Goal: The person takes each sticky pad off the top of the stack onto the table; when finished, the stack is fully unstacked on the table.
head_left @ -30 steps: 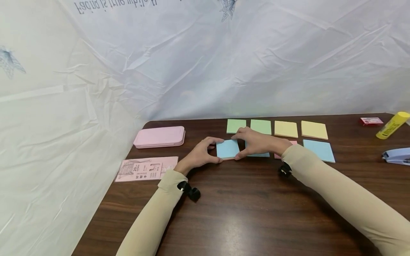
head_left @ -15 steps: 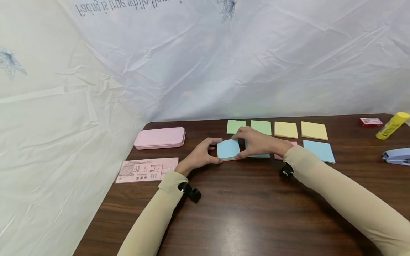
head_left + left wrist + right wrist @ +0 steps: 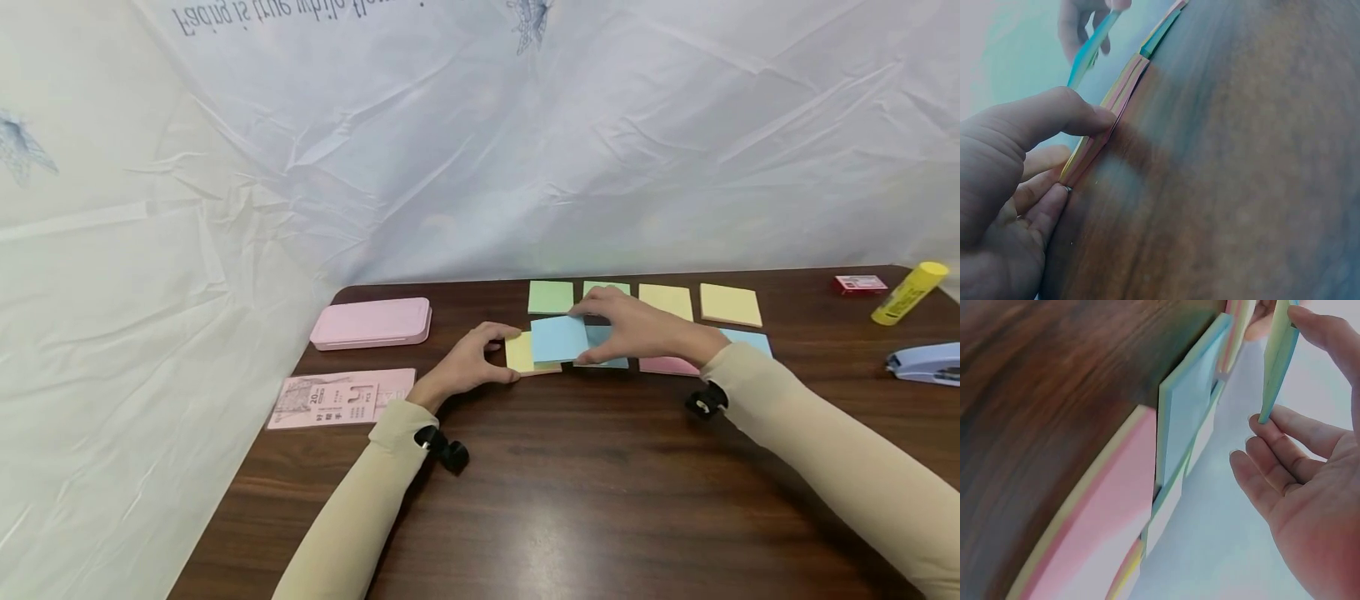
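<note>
My right hand [image 3: 641, 327] pinches a blue-topped sticky note pad [image 3: 558, 339] by its edges, thumb at the near side and fingers at the far side. The right wrist view shows green layers [image 3: 1277, 359] under the blue, and the pad raised off the table. With thumb and fingers, my left hand [image 3: 472, 360] grips the left end of a yellow-topped sticky note stack [image 3: 517, 352]. Pink and yellow layers [image 3: 1092, 145] show along its edge in the left wrist view. The raised pad covers part of that stack in the head view.
Behind lie two green pads [image 3: 551, 297] and two yellow pads [image 3: 731, 304]. To the right are blue [image 3: 606, 360] and pink [image 3: 667, 365] pads. A pink case [image 3: 371, 322] and pink packet [image 3: 341, 398] lie left; a red box [image 3: 860, 284], glue stick [image 3: 910, 293] and stapler [image 3: 926, 363] right.
My right hand has lifted the blue-topped pad off the stack and moved it slightly right, uncovering the yellow top beneath. My left hand has stayed on the stack.
</note>
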